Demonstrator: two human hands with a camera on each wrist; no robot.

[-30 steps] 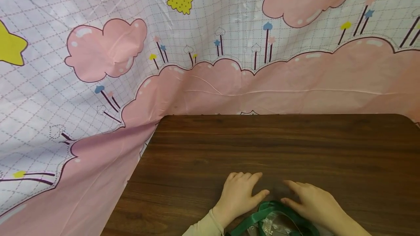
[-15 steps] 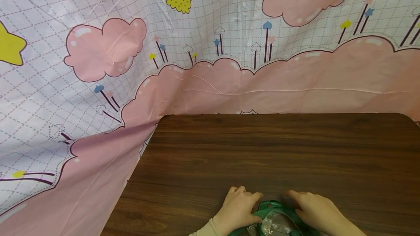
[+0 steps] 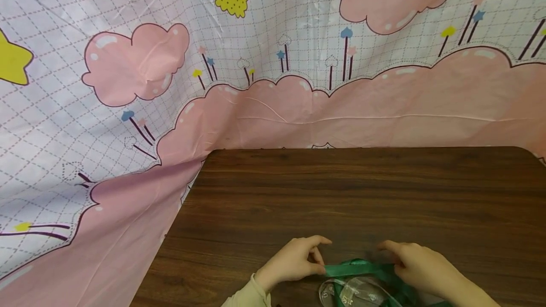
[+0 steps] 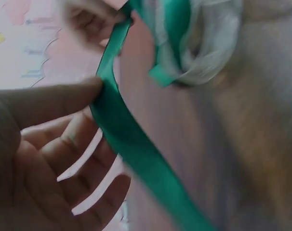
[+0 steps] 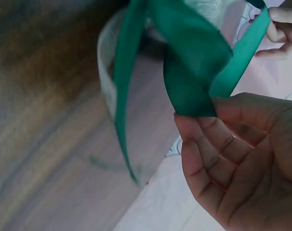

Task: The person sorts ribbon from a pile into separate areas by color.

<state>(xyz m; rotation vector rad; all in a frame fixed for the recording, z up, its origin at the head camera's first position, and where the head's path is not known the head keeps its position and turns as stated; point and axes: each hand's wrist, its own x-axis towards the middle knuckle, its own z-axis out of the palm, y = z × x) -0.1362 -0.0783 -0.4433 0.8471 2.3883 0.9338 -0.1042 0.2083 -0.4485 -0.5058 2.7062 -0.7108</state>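
Observation:
A green satin ribbon [image 3: 358, 267] runs level between my two hands at the near edge of the dark wooden table [image 3: 341, 188]. My left hand [image 3: 319, 260] pinches one part of it; in the left wrist view the thumb [image 4: 64, 96] presses the ribbon [image 4: 131, 144] against the fingers. My right hand [image 3: 390, 257] grips the other part, where the ribbon [image 5: 194, 72] folds over the fingers [image 5: 204, 130]. More ribbon trails down to a clear plastic spool [image 3: 354, 293] lying on the table under the hands, also blurred in the wrist views [image 4: 208, 43].
A plastic sheet [image 3: 273, 60] printed with pink clouds, stars and a grid hangs behind the table and drapes down its left side [image 3: 106, 231]. The table's far edge and rounded right corner [image 3: 524, 153] show. Only bare wood lies beyond the hands.
My hands have moved apart: the left one went left and now pinches the ribbon, which is drawn out straight between both hands above the spool.

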